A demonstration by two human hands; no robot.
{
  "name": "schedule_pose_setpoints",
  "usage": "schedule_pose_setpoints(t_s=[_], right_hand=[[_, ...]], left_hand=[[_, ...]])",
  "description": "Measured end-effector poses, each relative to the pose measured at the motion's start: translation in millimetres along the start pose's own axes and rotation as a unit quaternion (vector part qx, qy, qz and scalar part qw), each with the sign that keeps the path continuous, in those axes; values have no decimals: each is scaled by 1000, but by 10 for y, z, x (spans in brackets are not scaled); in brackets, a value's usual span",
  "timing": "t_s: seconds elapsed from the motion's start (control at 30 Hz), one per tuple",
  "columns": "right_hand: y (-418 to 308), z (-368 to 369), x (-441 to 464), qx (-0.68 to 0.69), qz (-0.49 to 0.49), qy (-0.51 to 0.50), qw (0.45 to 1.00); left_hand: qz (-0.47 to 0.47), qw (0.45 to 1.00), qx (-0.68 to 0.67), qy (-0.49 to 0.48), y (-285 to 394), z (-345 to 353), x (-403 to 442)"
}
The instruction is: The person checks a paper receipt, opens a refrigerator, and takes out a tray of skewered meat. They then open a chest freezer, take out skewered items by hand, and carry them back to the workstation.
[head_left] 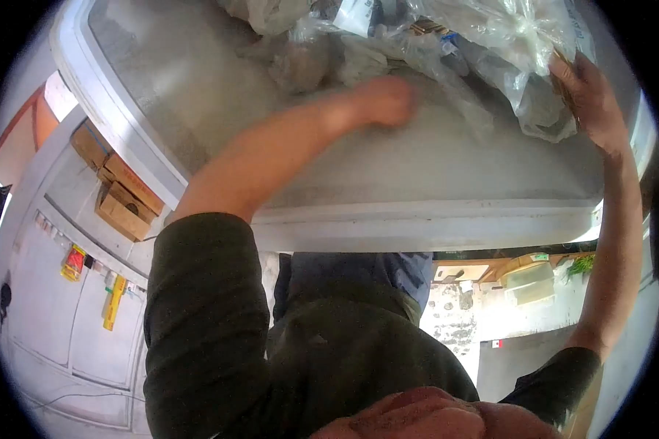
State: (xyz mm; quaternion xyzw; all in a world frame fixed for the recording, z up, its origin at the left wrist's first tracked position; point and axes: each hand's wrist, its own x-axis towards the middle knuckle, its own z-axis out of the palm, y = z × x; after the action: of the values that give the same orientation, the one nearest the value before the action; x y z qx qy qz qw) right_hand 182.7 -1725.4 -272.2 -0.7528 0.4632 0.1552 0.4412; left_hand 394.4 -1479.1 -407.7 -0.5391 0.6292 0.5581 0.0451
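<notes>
Clear plastic bags lie bunched at the far side of a wide, white-rimmed chest, its grey inner surface looking cloudy. At the right edge of the pile, my right hand has its fingers closed on a clear plastic bag that hangs loosely down. My left hand is over the grey surface just in front of the bags. Motion smears it and its fingers cannot be made out. What the bags contain is mostly hidden, though a white printed label shows among them.
Cardboard boxes sit at the left beyond the chest's rim. Below them are white cabinet doors with a yellow packet and a red-yellow packet. A pale box and green leaves show behind at the right.
</notes>
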Motion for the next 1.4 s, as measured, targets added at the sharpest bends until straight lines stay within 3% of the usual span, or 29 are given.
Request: schedule_pose_setpoints(t_s=[0.03,0.07,0.13,0.23,0.33,0.37,0.43,0.47,0.5,0.57,0.7,0.77,0.87,0.93,1.03,1.13,1.23,1.33,1.4], right_hand=[[-104,1,-7,24,43,-21,999],[-105,19,-2,-3,26,3,1000],[-38,50,-28,-61,2,50,997],[5,-19,14,-105,-23,-23,994],[33,-35,63,-24,73,-62,995],[42,-34,77,-44,58,-53,996],[-40,-10,60,-83,31,-36,995],[-208,-11,-14,-84,61,-25,994],[-687,4,-136,-87,91,-15,992],[-939,5,-224,-115,104,7,988],[-839,34,-247,-167,55,29,984],[-772,-2,-152,-185,57,27,981],[-823,-29,-180,-212,70,25,975],[-977,-3,-293,-230,49,48,971],[-963,20,-329,-298,24,65,952],[-567,104,-310,-395,-81,112,908],[-960,181,-516,-387,-172,234,875],[-1223,545,-596,-249,-275,88,924],[-1483,1042,-439,-162,-285,-24,945]], left_hand=[[15,995,90,43,-324,91,-11],[31,980,178,84,-639,226,24],[-2,971,221,95,-813,272,65],[-2,952,287,106,-977,382,339],[-20,928,369,38,-970,380,399],[-32,916,400,6,-974,325,413],[9,913,407,30,-1087,344,378],[29,911,410,39,-1133,349,340],[3,933,360,-19,-1139,332,294],[-50,956,256,-134,-1093,293,185],[-28,948,252,-194,-721,-43,-240],[-51,929,295,-216,-437,-243,-385],[-12,937,273,-218,-109,-706,-770],[-19,905,390,-170,-128,-868,-907],[-22,928,361,-91,-68,-1324,-1158],[56,925,373,-43,-65,-1302,-1311],[117,917,379,31,27,-1241,-1443],[121,923,357,76,46,-1233,-1545],[143,923,341,109,52,-1220,-1618]])
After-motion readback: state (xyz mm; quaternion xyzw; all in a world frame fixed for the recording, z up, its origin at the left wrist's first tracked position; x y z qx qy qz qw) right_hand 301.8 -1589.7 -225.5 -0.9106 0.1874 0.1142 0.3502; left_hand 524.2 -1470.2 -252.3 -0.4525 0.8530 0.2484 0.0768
